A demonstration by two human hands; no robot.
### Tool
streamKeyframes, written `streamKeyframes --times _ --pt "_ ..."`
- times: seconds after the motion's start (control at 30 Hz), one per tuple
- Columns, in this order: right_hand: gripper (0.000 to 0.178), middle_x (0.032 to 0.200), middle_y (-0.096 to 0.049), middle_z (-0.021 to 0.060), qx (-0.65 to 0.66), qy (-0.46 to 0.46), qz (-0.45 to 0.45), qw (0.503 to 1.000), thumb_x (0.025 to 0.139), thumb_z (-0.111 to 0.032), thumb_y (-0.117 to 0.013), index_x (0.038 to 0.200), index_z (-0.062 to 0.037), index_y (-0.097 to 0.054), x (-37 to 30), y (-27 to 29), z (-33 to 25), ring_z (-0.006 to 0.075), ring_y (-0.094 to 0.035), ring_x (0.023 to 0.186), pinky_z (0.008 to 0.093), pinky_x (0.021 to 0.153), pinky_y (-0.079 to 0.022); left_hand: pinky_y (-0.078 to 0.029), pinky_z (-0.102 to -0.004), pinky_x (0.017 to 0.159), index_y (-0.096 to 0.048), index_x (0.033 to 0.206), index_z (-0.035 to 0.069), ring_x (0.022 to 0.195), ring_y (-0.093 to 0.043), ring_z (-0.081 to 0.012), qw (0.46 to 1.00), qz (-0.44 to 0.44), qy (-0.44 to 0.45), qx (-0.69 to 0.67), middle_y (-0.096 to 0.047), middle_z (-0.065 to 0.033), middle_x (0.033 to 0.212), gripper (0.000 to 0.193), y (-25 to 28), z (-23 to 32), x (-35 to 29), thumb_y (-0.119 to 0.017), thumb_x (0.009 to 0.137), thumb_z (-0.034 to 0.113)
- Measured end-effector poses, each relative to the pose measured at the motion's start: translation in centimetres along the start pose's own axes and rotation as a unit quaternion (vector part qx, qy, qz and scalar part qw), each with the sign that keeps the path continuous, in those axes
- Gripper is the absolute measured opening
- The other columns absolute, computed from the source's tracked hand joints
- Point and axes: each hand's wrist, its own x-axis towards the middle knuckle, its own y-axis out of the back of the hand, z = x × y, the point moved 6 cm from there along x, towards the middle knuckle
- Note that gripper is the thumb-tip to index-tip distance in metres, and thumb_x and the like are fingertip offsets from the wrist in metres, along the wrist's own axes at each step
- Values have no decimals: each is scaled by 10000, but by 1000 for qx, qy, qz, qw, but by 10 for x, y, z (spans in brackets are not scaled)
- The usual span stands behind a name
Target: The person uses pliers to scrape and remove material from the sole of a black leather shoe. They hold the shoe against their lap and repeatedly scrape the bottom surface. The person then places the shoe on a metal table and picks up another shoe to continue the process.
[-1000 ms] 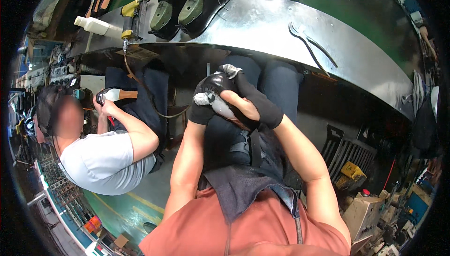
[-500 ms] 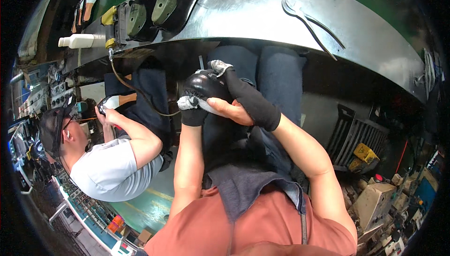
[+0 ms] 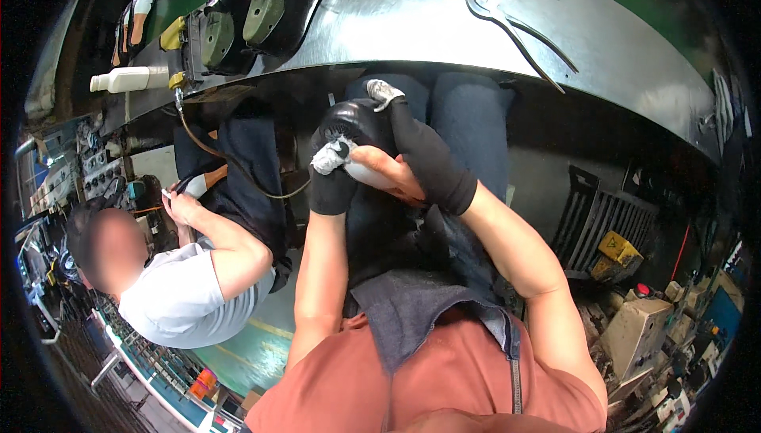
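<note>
Between my hands, above my thighs, is a black leather shoe (image 3: 349,121) with its rounded, wrinkled end facing up and away. My left hand (image 3: 330,181), in a black sleeve with white wrapping on a finger or thumb, closes around its near left side. From the right, my right hand (image 3: 396,160) grips it, the bare thumb lying across the pale underside. White wrapping also covers a fingertip of that hand, over the far edge. The shoe's lower part and several fingers are hidden behind the hands.
A metal bench (image 3: 396,25) crosses ahead, bearing pincers (image 3: 507,21), black shoes with green soles (image 3: 263,10), a yellow-and-black air tool (image 3: 176,49) with a hose, and a white bottle (image 3: 129,79). A person (image 3: 198,290) at left handles a shoe. Crowded machinery lies lower right.
The shoe has tilted in my hands, and my left hand's wrapped digit has shifted right and up. My right fingers have moved slightly farther away. The other person's head has turned.
</note>
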Motion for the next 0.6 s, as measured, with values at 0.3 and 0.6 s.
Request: streamKeyframes --times 0.3,0.6 --pt "830 1247 -489 297 21 15 12 1000 872 -351 -637 1414 77 -176 -18 -1 0 354 -512 1168 372 982 -393 -531 -337 854 -604 1128 -33 928 -640 -221 930 67 30 -361 -646 -135 1058 279 -8 10 1 -457 927 93" --pt "663 1335 -458 220 132 41 1 990 919 -268 -582 1412 38 -262 -15 0 -27 273 -453 1253 343 1049 -342 -514 -296 830 -604 1148 -28 916 -631 -186 966 73 -33 -245 -644 -93 1057 314 -25 89 -26 -569 859 90"
